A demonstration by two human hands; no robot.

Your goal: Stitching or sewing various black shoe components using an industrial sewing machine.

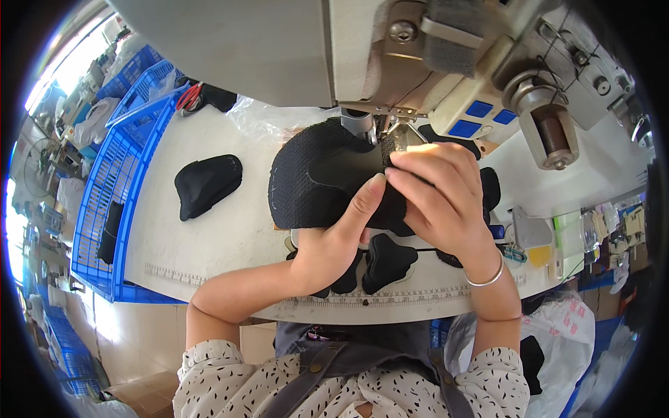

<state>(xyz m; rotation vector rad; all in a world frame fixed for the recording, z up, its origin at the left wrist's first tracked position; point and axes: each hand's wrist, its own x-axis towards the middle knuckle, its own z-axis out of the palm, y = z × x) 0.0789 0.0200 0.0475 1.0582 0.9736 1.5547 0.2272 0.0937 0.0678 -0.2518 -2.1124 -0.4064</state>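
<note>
1. The black padded piece (296, 171) is lying over the worktop (150, 233), with the sewing machine (244, 52) standing at its twelve o'clock.
2. At six o'clock, the left hand (327, 252) is clamping it, thumb above, fingers mostly hiding below, probably for steadiness.
3. At three o'clock, the right hand (444, 195) is curling, perhaps for guiding; I cannot tell its grip's closure.

White table (237, 244); on it black pieces (209, 184), clear plastic (268, 118), ruler strip (397, 298).
</note>
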